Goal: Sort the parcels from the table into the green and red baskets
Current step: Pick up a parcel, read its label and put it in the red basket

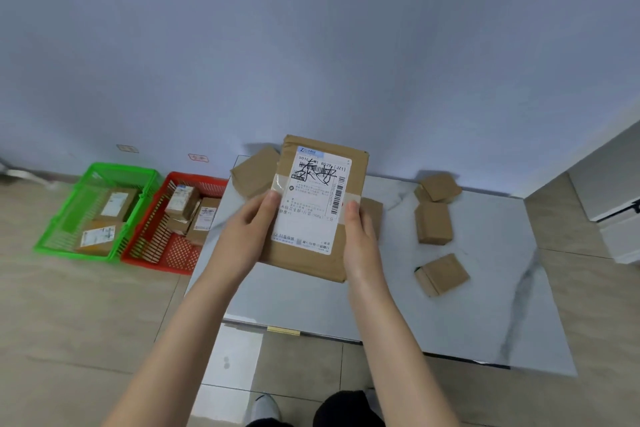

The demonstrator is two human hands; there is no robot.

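Parcel in hand: a flat brown parcel (311,211) is held up off the bench, tilted toward the camera, its white shipping label (313,198) with barcode and scrawled black characters facing up.
Left hand: the left hand (249,229) grips the parcel's left edge, thumb on the face by the label and fingers out of sight behind it.
Right hand: the right hand (360,239) grips the right edge the same way, thumb on the strip of clear tape.
Step, as I judge it: reading the label to choose a basket.
Bench: the pale marbled bench (485,305) carries three small brown boxes (433,222) on its right side and at least one more parcel (254,175) behind the held one.
Green basket: the green basket (117,168) sits on the floor to the left of the bench, with two labelled parcels inside.
Red basket: the red basket (180,253) stands touching the green one, between it and the bench, holding several parcels.
Risk, wrong bin: the baskets sit side by side, so a misread label or a careless drop could land the parcel in the wrong one.
Risk, slip: both thumbs rest on glossy label and tape, so the parcel could slide out during the swing left.
Risk, poor landing: the red basket is already crowded, so a broad parcel may perch on the rim.
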